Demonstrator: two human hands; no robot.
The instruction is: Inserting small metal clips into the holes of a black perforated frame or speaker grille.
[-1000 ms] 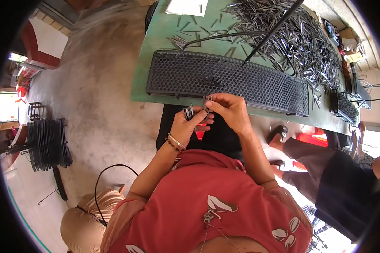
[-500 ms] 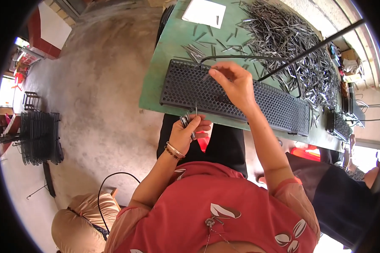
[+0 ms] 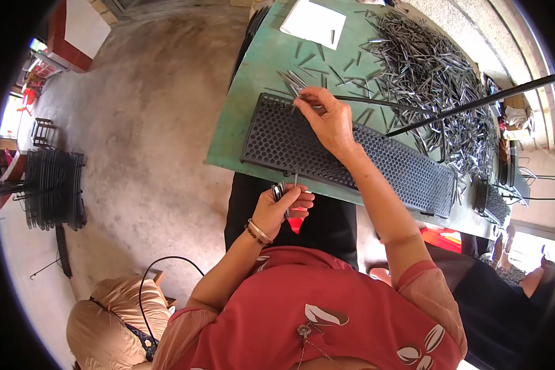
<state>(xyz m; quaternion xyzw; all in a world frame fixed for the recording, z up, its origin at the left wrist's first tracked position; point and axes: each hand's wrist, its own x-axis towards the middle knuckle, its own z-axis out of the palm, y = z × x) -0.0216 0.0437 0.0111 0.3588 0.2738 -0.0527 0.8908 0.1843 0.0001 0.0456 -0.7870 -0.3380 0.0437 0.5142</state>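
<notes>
Left hand [image 3: 281, 206]: closed on a few strips [image 3: 277, 192], just off the counter's [image 3: 231, 137] near edge. Right hand [image 3: 328, 118]: over the far left end of the perforated black tray [image 3: 295, 139], fingertips drawn together; whether they grip a strip, we cannot tell. Beyond the tray we see a strip pile [image 3: 431, 71] and a white sheet [image 3: 311, 23].

The tabletop [image 3: 228, 145] is coloured green; the rack [image 3: 296, 139] is finished in black and patterned with rows of round holes. Slim strips [image 3: 431, 83] are toned dark grey and silver. A red shirt [image 3: 271, 290] is printed with white-and-brown leaves [image 3: 317, 314], the trousers [image 3: 246, 213] are coloured black, and the floor [image 3: 148, 117] is mottled brown and grey.
</notes>
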